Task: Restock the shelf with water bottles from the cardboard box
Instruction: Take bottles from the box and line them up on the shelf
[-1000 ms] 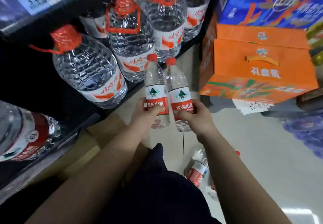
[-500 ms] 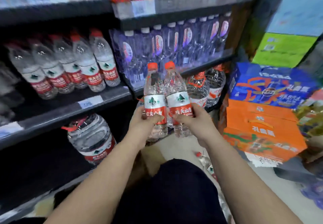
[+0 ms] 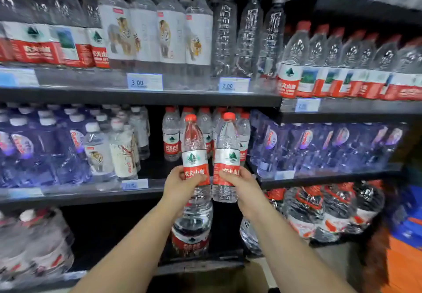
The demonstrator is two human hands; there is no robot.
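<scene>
My left hand (image 3: 182, 184) grips one red-capped water bottle (image 3: 194, 142) by its red label. My right hand (image 3: 243, 184) grips a second, matching bottle (image 3: 227, 144) beside it. Both bottles stand upright, side by side, in front of the middle shelf (image 3: 146, 190). Behind them on that shelf stands a row of the same red-label bottles (image 3: 171, 137). The cardboard box (image 3: 228, 279) shows only as a brown edge at the bottom of the view.
Purple-tinted bottle packs (image 3: 41, 148) fill the middle shelf at left and right. The top shelf (image 3: 159, 96) holds tiger-label and clear bottles. Large jugs (image 3: 319, 210) sit on the bottom shelf. Orange and blue cartons (image 3: 404, 251) stand at the far right.
Both hands have risen with their bottles from near the floor to the height of the middle shelf. My view has swung up from the floor and jugs to the shelves.
</scene>
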